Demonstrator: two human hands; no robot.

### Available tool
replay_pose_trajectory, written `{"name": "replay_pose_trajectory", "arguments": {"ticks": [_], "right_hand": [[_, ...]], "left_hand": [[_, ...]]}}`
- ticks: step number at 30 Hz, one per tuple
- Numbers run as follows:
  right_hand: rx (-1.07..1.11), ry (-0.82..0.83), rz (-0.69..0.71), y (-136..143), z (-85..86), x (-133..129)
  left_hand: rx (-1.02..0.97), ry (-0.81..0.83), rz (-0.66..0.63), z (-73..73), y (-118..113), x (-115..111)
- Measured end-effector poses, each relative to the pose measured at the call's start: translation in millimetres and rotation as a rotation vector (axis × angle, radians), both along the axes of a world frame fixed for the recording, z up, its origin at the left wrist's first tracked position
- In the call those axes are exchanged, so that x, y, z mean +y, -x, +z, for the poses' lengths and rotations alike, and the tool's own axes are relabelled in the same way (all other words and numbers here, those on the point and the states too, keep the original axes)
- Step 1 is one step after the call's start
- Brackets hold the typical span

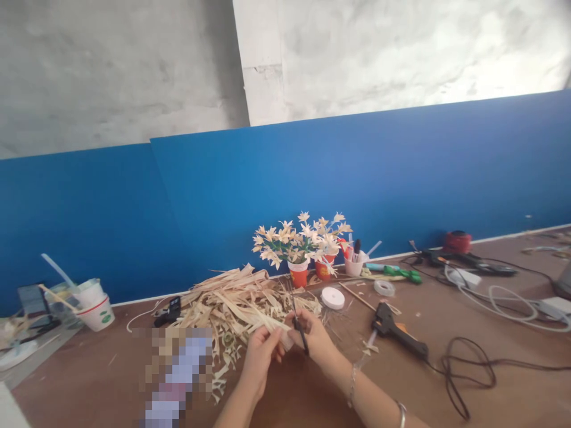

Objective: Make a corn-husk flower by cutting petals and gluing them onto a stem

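A rough grey concrete wall (111, 65) fills the top of the frame above a flat blue partition panel (357, 178), which backs a brown worktop (334, 386) and seems to keep its goods from slipping off behind. At the lower centre, the left hand (257, 359) pinches a pale, flat strip of dried husk (272, 326) between thumb and fingers, probably to keep its near end steady. Just beside it, the right hand (314, 339) has its fingers curled round a pair of black-handled metal scissors (301, 336), blades pointing up the frame and away from the wrist; this likely leaves the fingertips near the strip, though whether they also grip it I cannot tell. A loose heap of tan dried husks (223, 297) lies left of centre, within easy reach, it seems. Behind the hands, cream star-shaped flowers (285, 235) stand in a red-and-white paper cup (298, 275), whose wall presumably props the stems upright. A white round spool (332, 298) lies flat, and a black glue gun (399, 333) rests right of centre, apart from the hands, perhaps keeping its nozzle out of their way.
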State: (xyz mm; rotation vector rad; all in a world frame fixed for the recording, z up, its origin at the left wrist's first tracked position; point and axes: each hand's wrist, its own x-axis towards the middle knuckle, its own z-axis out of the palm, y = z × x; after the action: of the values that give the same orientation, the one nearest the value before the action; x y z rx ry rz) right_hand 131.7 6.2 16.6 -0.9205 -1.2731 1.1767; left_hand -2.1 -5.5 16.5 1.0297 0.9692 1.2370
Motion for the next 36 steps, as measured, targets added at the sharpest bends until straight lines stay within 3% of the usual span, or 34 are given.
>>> {"name": "replay_pose_trajectory", "arguments": {"ticks": [6, 11, 15, 19, 22, 26, 32, 36], "right_hand": [[-0.054, -0.172, -0.082, 2, 9.3, -11], [-0.425, -0.418, -0.187, -5, 11.4, -19], [-0.723, -0.552, -0.154, -7, 11.9, -24], [-0.841, -0.618, -0.055, -3, 15.1, -30], [-0.723, -0.574, -0.062, -2, 14.7, -30], [-0.384, -0.383, -0.255, -3, 9.9, -19], [-0.038, -0.062, -0.031, 1, 0.0, -1], [0.109, 0.049, -0.019, 2, 1.4, -2]], "left_hand": [[-0.023, 0.003, 0.027, 2.1, -1, 0], [0.008, 0.029, 0.137, -0.4, -2, 1], [-0.063, 0.029, 0.048, -2.3, -4, -1], [-0.003, 0.023, 0.045, -3.8, -5, -3], [0.015, 0.041, 0.069, -4.1, -2, -1], [0.052, 0.045, 0.081, -2.3, 1, 2], [0.068, 0.048, -0.017, 3.0, -1, -1], [0.032, 0.048, -0.003, 4.2, -3, -2]]}}
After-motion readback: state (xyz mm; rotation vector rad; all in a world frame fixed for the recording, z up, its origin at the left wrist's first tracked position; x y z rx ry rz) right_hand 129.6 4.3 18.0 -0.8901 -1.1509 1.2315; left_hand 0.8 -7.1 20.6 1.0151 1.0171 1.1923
